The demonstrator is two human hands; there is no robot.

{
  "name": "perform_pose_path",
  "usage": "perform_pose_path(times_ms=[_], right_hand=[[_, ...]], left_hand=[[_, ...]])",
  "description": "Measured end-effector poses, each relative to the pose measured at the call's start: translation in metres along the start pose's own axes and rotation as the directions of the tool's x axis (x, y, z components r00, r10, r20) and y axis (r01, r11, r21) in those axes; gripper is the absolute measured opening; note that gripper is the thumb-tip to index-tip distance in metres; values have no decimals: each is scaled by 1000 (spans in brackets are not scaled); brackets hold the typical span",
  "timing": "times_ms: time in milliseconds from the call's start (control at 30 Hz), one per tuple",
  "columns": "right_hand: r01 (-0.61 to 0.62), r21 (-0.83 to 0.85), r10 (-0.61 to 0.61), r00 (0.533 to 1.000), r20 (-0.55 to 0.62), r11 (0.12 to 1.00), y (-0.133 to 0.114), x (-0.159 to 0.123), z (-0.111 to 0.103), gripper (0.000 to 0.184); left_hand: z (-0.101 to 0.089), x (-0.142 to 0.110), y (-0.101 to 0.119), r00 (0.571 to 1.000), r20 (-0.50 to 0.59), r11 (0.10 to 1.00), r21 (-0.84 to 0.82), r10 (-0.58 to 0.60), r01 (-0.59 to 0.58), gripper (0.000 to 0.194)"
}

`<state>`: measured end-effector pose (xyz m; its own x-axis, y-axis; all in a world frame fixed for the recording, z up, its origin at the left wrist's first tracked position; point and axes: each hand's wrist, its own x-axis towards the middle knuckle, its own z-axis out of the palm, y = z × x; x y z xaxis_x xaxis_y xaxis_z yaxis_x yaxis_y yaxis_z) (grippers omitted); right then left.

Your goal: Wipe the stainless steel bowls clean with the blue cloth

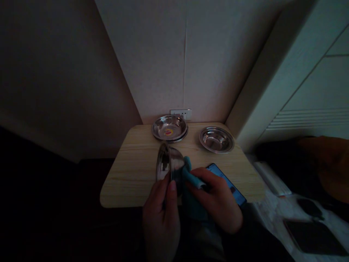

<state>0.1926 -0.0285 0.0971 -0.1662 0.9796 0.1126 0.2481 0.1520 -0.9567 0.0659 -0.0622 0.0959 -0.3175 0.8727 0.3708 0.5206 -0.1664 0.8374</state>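
My left hand (160,214) grips a shiny steel bowl (167,163) by its rim and holds it tilted on edge above the front of a small wooden table (131,171). My right hand (218,202) is closed on a teal cloth (191,176) and presses it against the bowl's outer side. Under my right hand a phone (229,183) with a lit screen lies on the table.
A stack of steel bowls (169,128) with a red and yellow sticker stands at the table's back, and a single steel bowl (216,139) at the back right. A wall socket (181,113) is behind them. A white cabinet (300,83) stands right; dark flat objects (313,236) lie lower right.
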Motion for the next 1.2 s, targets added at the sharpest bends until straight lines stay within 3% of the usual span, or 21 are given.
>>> perform_pose_path(times_ms=[200, 467, 1200], right_hand=[[-79, 35, 79, 997, 4, 996, -1, 6, 1, 14], [-98, 32, 98, 995, -4, 995, 3, 8, 3, 10], [-68, -60, 67, 998, -17, 996, 4, 9, 5, 12]], left_hand=[[-2, -1, -2, 1000, 23, 1000, -10, 15, -14, 25], [-3, -4, -5, 1000, -1, 1000, 23, 13, -13, 25], [-1, -3, -2, 997, -62, 998, 49, -41, 44, 25]])
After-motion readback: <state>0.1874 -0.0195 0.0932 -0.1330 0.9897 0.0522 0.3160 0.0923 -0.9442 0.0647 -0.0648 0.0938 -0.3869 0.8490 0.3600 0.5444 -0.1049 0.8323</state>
